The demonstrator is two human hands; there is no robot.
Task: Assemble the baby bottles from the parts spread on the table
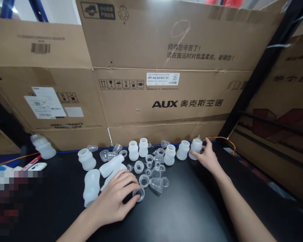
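Note:
My right hand (pixel 207 157) is closed around a small milky-white baby bottle (pixel 197 145) with a nipple on top, standing at the back right of the black table. My left hand (pixel 118 193) reaches over the parts in the middle, thumb and forefinger pinched at a translucent screw ring (pixel 142 195). Right beside that ring lie another ring (pixel 143 181) and a clear cap (pixel 156 185) on its side. Open-necked bottles stand to the left of my right hand, among them one bottle (pixel 183 150) close by. Under and behind my left hand lie two bottles, partly hidden.
Several loose rings, nipples and clear caps (pixel 104 155) crowd the middle. More bottles (pixel 91 185) lie or stand at the left, one capped bottle (pixel 44 148) in the far corner. A large cardboard box (pixel 131 114) walls off the back; a black post (pixel 262 67) rises at the right.

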